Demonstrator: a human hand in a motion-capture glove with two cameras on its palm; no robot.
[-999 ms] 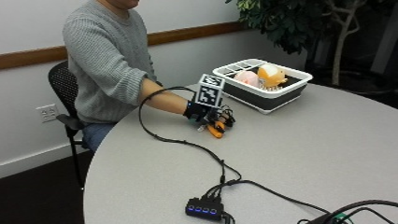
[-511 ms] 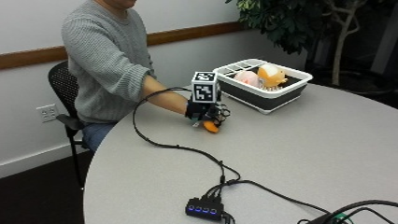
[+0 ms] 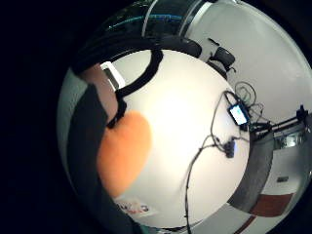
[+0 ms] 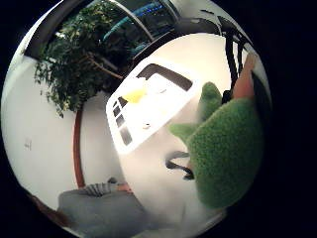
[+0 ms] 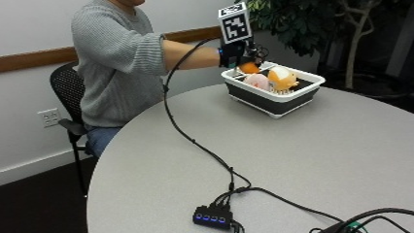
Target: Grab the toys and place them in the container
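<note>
In the outside view my gloved right hand is raised above the near left corner of the white and black container. It grips a plush toy whose orange part shows below the fingers. The thumb side palm view shows the toy's green plush end close to the palm, with the container beyond it. The little finger side palm view shows the orange body over the table. A pink toy and a yellow and orange toy lie in the container.
A black cable runs from the glove across the grey round table to a small hub near the front edge. A leafy plant stands behind the container. The person sits on a black chair at the left.
The hand has lifted off the table with the toy and moved up and toward the container. The outside camera's picture has also shifted.
</note>
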